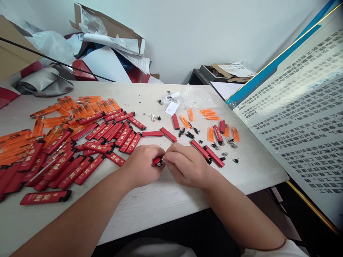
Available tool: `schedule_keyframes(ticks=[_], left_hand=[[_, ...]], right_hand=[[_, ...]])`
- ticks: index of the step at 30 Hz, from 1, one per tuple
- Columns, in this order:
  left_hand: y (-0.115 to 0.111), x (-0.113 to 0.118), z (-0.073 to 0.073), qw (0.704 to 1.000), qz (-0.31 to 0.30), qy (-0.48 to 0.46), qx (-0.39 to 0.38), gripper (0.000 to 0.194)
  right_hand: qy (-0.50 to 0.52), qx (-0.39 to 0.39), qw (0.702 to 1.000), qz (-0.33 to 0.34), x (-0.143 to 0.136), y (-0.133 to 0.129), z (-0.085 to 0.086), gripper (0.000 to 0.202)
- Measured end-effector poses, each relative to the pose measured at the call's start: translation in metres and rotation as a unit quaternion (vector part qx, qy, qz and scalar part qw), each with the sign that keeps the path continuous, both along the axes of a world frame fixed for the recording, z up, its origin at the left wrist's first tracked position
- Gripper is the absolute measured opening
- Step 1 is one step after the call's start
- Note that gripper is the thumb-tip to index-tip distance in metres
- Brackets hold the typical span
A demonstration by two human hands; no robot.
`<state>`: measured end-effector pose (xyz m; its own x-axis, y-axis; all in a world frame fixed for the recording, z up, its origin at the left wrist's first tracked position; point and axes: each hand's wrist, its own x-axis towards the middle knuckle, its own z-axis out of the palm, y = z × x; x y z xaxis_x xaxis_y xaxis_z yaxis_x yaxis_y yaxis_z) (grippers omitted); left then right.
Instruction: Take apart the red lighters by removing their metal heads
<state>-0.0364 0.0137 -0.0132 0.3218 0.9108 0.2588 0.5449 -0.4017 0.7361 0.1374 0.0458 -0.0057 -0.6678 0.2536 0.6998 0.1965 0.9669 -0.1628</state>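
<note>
Presently, semi-clear orange lighters (57, 121) and smooth, gold-lettered red lighters (89, 168) lie heaped leftmost, seemingly whole. Centrally, the left hand (146, 166) grips one lighter (157, 162); the right hand (187, 166) is pinched closed at its metal end, any contents hidden. Rightward on the surface (160, 201), slim cases (210, 134) and small black parts (190, 135) remain, apparently unjoined.

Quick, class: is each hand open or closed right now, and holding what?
Left hand: closed around a red lighter.
Right hand: closed, pinching at the lighter's end; whether it grips anything cannot be told.
</note>
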Motion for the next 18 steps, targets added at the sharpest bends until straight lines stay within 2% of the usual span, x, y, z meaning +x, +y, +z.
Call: schedule_keyframes(ticks=[3, 7, 10, 13, 18], left_hand=[[-0.004, -0.003, 0.004, 0.999, -0.007, -0.022, -0.042, 0.008], [-0.009, -0.01, 0.006, 0.981, -0.059, -0.126, -0.135, 0.012], [-0.009, -0.011, 0.005, 0.964, -0.079, -0.213, -0.14, 0.011], [-0.005, -0.009, 0.003, 0.944, -0.074, -0.29, -0.141, 0.013], [0.002, -0.005, 0.0, 0.927, -0.061, -0.342, -0.138, 0.011]], right_hand=[[0.002, -0.029, 1.0, 0.002, 0.0, 0.002, -0.001, 0.014], [0.055, -0.084, 0.995, 0.024, -0.001, 0.005, 0.0, 0.016], [0.089, -0.111, 0.99, 0.025, -0.003, 0.005, 0.003, 0.017], [0.113, -0.123, 0.986, 0.006, -0.004, 0.003, 0.006, 0.016], [0.136, -0.108, 0.984, -0.04, -0.005, 0.001, 0.005, 0.015]])
